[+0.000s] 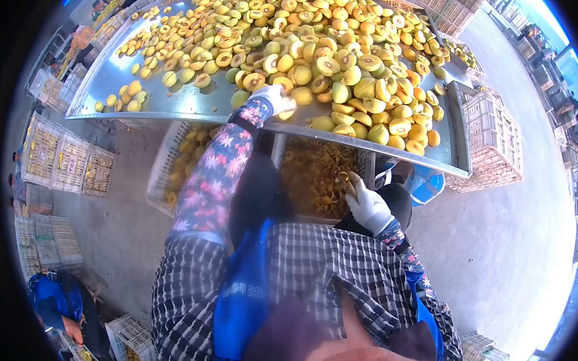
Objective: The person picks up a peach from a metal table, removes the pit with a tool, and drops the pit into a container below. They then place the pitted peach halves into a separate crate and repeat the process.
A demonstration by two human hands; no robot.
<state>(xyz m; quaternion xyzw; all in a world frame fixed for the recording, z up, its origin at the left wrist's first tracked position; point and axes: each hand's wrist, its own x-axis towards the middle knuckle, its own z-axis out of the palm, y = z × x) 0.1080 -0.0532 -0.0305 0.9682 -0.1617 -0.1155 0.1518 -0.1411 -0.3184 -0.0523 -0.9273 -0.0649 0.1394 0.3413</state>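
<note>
Halved yellow peaches (326, 64) lie heaped on a metal-topped table (172, 105). At its near edge my left hand (275, 99), in a white glove, curls its fingers round a yellow peach half (286, 114), mostly hidden beneath them. Lower and to the right, my gloved right hand (369, 206) is closed on a small loop-ended tool (345, 177), its ring pointing up. That hand hovers over the right side of a crate of brownish, curled fruit scraps (317, 173), which stands below the table edge.
Left of the scraps, a white crate (158, 175) holds more fruit, partly under the table. Stacked crates stand at the right table corner (491, 135) and on the left floor (65, 156). A blue container (427, 185) sits under the right edge. Another person (64, 303) is at lower left.
</note>
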